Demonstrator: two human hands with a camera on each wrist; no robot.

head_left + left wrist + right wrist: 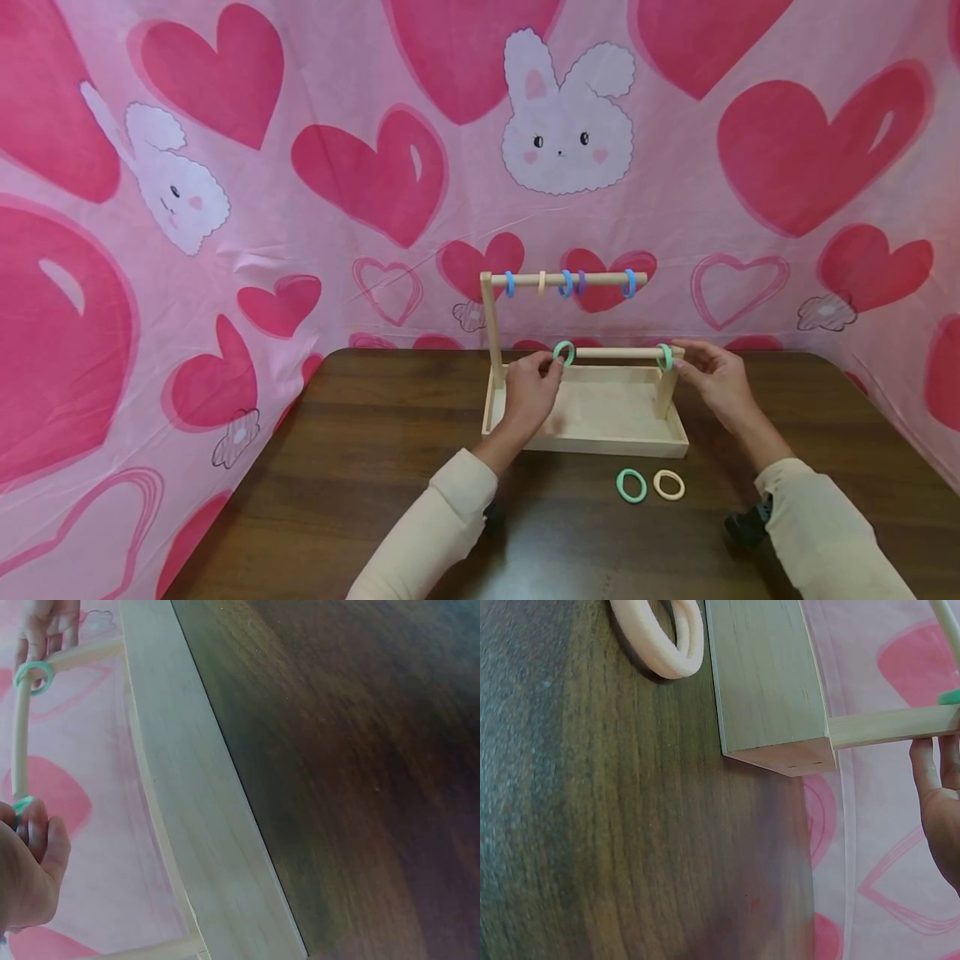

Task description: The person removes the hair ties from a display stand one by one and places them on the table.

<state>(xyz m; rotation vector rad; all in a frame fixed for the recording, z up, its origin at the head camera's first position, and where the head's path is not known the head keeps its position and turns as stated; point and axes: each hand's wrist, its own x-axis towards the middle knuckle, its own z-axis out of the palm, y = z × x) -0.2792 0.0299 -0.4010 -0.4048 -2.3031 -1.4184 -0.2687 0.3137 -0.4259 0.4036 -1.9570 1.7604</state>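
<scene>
The left grip (531,390) pinches a green ring (572,353); the right grip (718,380) holds a post (665,395), a second ring (665,358) beside that grip.

Left hand (532,387) pinches green ring (557,350) at left end of lower bar (622,353). Right hand (716,379) grips stand (666,396) at lower bar's right end, beside second green ring (667,359) hung there. Upper bar (606,279) carries, left to right: blue ring (510,284), peach ring (542,284), second blue ring (567,284), purple ring (581,282) just beside it, third blue ring (632,283) well apart. Tray (615,446) below bars. On brown table (375,450) in front of tray: third green ring (621,486) near second peach ring (669,497), apart. Both sleeves (427,525) cream. Behind, pink cloth (322,75) with hearts (360,183), white rabbits (567,137).
</scene>
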